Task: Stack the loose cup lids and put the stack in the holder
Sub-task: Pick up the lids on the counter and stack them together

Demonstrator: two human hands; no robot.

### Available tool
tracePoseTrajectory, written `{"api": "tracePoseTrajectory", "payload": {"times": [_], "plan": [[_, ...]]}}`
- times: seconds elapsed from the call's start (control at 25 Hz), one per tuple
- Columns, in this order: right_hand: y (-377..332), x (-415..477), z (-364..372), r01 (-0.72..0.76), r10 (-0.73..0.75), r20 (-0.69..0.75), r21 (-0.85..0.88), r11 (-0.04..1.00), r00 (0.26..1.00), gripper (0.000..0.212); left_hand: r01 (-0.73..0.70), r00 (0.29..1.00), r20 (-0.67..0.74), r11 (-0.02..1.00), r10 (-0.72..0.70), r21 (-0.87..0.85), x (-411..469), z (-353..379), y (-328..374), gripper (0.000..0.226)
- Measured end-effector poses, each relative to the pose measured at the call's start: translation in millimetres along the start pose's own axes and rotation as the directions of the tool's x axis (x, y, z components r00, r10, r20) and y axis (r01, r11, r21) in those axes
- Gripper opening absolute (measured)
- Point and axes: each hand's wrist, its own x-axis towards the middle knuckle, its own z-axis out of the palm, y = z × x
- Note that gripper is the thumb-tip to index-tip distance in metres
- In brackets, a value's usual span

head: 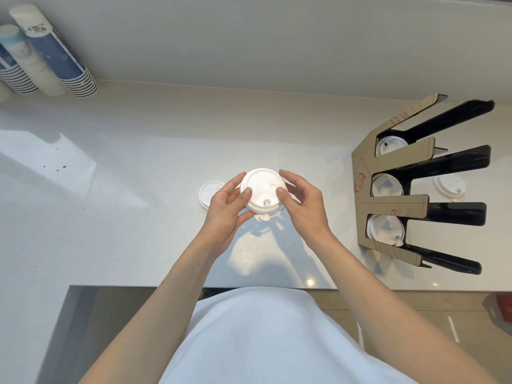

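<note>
Lid stack (262, 191): white plastic, at counter (138, 189) centre, gripped by left hand (225, 210) and right hand (303, 202), fingers closed on rims. Likely light, thin, slippery; hold edges. Loose lid (209, 194) at 9 o'clock; holder (399, 159) at 3 o'clock.

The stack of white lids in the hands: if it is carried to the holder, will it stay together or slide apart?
The stack of white lids probably feels light: fingertips of the left hand and right hand alone hold its rim. It looks short and nested, so it likely stays together. The thin plastic may flex if squeezed.
</note>
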Motion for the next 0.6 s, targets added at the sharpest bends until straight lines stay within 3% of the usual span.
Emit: {"api": "tracePoseTrajectory", "payload": {"times": [0.6], "plan": [[-8, -13, 5, -0.008, 0.009, -0.014, 0.056, 0.998, 1.0, 0.038, 0.006, 0.998, -0.067, 1.0, -0.004, 0.028, -5, -1, -1, 0.044]]}}
